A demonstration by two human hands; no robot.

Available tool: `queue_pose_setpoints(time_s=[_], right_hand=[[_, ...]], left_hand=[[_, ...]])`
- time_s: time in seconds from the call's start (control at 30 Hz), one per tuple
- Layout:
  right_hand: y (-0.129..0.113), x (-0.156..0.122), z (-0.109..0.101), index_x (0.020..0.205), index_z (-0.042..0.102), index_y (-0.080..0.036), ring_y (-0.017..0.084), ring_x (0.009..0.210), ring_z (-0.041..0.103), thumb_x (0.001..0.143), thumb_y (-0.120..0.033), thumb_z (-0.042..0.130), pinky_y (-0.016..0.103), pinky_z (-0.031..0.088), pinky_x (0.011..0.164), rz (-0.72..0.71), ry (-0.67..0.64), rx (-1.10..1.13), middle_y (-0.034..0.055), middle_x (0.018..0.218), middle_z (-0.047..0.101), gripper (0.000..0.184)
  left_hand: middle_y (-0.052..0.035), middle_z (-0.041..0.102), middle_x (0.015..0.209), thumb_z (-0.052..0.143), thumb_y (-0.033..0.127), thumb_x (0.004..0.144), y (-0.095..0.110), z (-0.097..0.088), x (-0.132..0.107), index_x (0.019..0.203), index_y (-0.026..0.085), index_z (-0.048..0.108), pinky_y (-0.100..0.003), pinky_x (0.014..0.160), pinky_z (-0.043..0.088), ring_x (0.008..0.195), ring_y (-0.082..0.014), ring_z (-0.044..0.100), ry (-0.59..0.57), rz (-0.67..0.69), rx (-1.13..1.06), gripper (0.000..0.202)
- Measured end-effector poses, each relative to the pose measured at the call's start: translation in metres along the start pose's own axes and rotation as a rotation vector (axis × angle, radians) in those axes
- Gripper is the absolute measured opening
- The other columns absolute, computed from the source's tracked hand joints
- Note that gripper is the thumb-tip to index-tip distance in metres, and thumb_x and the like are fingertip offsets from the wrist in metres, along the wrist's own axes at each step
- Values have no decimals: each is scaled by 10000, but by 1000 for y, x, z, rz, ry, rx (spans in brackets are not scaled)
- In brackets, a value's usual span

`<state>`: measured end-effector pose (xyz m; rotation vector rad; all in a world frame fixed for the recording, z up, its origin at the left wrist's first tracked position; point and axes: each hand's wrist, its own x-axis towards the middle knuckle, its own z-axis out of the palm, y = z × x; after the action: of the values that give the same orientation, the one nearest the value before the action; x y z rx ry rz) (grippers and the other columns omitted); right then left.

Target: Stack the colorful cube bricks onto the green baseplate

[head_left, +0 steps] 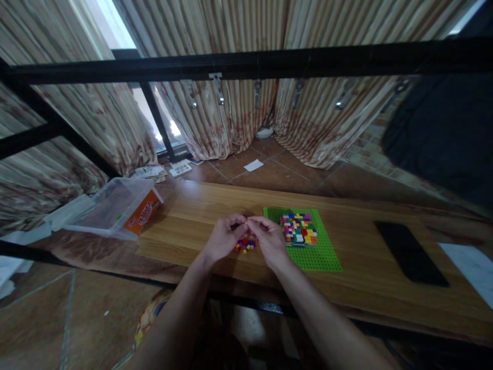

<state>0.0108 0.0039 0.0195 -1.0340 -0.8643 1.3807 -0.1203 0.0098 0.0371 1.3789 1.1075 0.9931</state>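
Observation:
My left hand [224, 236] and my right hand [268, 238] meet fingertip to fingertip above a small pile of loose toy bricks [245, 244]. Both are closed in a pinch around a tiny yellow brick, mostly covered by the fingers. Red, purple, orange and yellow pieces show in the pile beneath. Just right of my right hand, a multicoloured block of joined bricks [299, 228] sits on a green studded baseplate [325, 253]. My right hand partly overlaps the left edge of that baseplate.
A clear plastic bin [111, 205] with an orange label stands at the table's left end. Toward the right lie a black flat panel [410, 252] and a white sheet [468, 270]. A dark metal bar [246, 64] crosses before the curtains.

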Motion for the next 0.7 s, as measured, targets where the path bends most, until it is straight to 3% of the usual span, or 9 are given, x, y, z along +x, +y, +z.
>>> queue_pose_setpoints(time_s=[0.27,0.4,0.53,0.7], right_hand=[[2,3,-6,739,714,-186,110,507,506,610,-441,758,248,413,508,94,36,-8,-26,577,615,289],[5,1,-19,758,718,-202,152,603,598,717,-369,672,283,468,608,-64,42,-443,1,675,684,177],[9,-3,-26,808,721,-196,171,749,642,796,-211,589,295,472,748,-253,-51,-929,36,824,713,134],[10,-4,-25,877,716,-195,168,819,635,830,-146,567,270,452,788,-307,-121,-1169,46,900,699,163]], left_hand=[[-27,656,745,560,271,799,0,-5,0,810,133,631,-221,645,453,665,-114,578,-29,41,180,155],[-13,650,699,522,202,771,-2,-15,2,775,150,628,-219,636,439,650,-121,574,10,29,479,117],[-14,675,725,504,153,760,-6,-17,1,779,169,652,-212,641,422,672,-125,585,-57,42,732,150],[-48,695,790,498,115,766,-12,-10,2,777,175,682,-235,689,429,736,-153,615,-106,86,910,194]])
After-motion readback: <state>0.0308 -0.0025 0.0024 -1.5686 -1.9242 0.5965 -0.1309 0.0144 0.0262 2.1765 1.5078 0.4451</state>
